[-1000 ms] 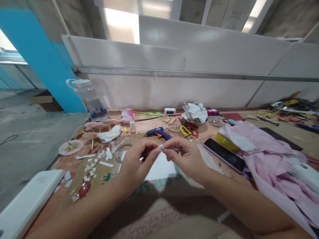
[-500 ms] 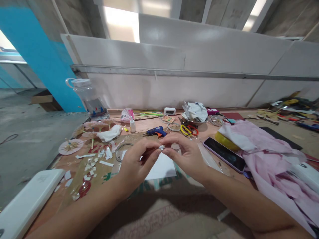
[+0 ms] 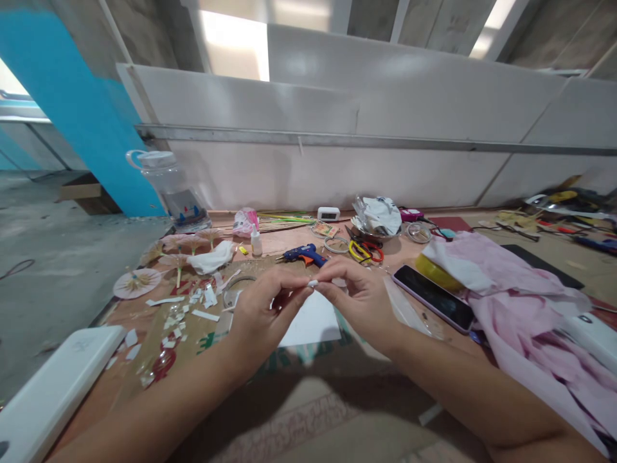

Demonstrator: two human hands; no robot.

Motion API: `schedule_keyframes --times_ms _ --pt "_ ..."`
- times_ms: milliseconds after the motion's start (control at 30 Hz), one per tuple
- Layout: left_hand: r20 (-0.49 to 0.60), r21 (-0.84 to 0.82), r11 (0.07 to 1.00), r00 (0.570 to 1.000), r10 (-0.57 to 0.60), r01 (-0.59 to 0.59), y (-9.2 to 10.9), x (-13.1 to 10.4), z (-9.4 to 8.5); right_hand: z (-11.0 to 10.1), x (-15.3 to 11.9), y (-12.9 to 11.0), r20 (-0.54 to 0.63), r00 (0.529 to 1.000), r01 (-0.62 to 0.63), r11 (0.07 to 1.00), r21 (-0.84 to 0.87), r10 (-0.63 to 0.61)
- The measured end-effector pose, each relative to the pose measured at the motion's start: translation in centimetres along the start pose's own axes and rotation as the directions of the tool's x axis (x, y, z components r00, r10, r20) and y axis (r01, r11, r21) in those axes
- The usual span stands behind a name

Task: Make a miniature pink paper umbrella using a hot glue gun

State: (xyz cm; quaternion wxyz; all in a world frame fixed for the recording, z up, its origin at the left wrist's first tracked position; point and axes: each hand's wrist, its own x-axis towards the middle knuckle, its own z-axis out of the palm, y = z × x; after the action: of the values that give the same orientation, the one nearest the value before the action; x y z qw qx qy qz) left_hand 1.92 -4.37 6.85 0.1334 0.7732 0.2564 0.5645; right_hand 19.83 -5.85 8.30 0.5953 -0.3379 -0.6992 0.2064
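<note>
A small white piece (image 3: pixel 313 283) is pinched between the fingertips of both hands at the middle of the view. My left hand (image 3: pixel 272 308) has thumb and forefinger closed on its left end. From the other side my right hand (image 3: pixel 355 297) pinches it the same way. Below them lies a white sheet of paper (image 3: pixel 312 321). A blue hot glue gun (image 3: pixel 303 254) rests just behind the hands. Left of my left hand is a metal-coloured ring (image 3: pixel 236 283), partly hidden, near small white scraps (image 3: pixel 209 297).
At left stand a water bottle (image 3: pixel 183 193), pink paper flowers (image 3: pixel 137 283) and a white case (image 3: pixel 58 392). Behind are a glue bottle (image 3: pixel 256 243) and scissors (image 3: pixel 365 251). A phone (image 3: pixel 434 299) and pink cloth (image 3: pixel 525 289) lie at right.
The fingertips have shifted slightly and the white piece between them shows more clearly. The thumbs sit a little higher. Things on the table have not moved.
</note>
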Motion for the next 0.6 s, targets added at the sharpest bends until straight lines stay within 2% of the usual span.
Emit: schedule_keyframes --times_ms 267,467,600 --pt "0.01 -0.025 1.0 1.0 0.012 -0.012 0.07 0.06 -0.06 -0.08 -0.15 0.18 0.057 0.998 -0.007 1.0 -0.001 0.007" --pt "0.073 -0.017 0.999 0.996 -0.042 0.044 0.18 -0.15 -0.16 -0.42 0.02 -0.14 0.071 0.997 0.019 1.0 -0.025 -0.017" --pt "0.105 -0.01 0.999 0.994 -0.037 0.039 0.23 -0.04 -0.28 -0.5 0.03 -0.22 0.081 0.997 0.022 0.999 -0.043 -0.018"
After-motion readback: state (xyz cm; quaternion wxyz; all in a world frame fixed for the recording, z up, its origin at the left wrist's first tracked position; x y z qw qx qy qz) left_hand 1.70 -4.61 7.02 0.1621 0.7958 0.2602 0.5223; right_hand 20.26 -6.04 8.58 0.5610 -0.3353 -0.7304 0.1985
